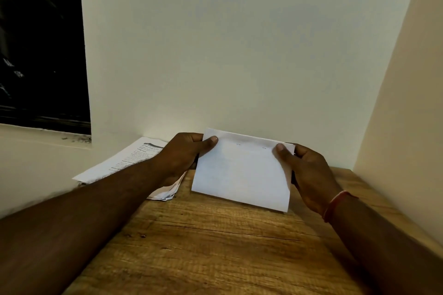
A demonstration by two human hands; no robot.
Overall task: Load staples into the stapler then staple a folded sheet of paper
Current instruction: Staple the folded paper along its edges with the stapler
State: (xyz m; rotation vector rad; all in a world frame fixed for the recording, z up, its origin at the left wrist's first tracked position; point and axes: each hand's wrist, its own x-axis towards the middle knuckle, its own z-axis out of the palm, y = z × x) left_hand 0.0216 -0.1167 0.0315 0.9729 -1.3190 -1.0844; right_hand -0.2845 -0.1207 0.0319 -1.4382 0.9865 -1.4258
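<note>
A person is holding up a folded sheet of paper [242, 170] with both hands above a wooden surface [215, 246], tilting it toward the camera, apparently to inspect it. The left hand [184, 155] is gripping the sheet's upper left corner, thumb pressing on the front; the right hand [309, 172] is pinching the upper right edge the same way, fingers wrapping behind. Two small dark marks near the top edge are showing between the thumbs; they may be staples, which would suggest the fastening is done, though they are too small to confirm. The paper's lower edge is hanging just over the surface, near the wall [239, 55]. A stack of printed papers [134, 163] is lying at the surface's left edge, partly under the left forearm. A red thread [335, 203] is circling the right wrist. No stapler is showing.
</note>
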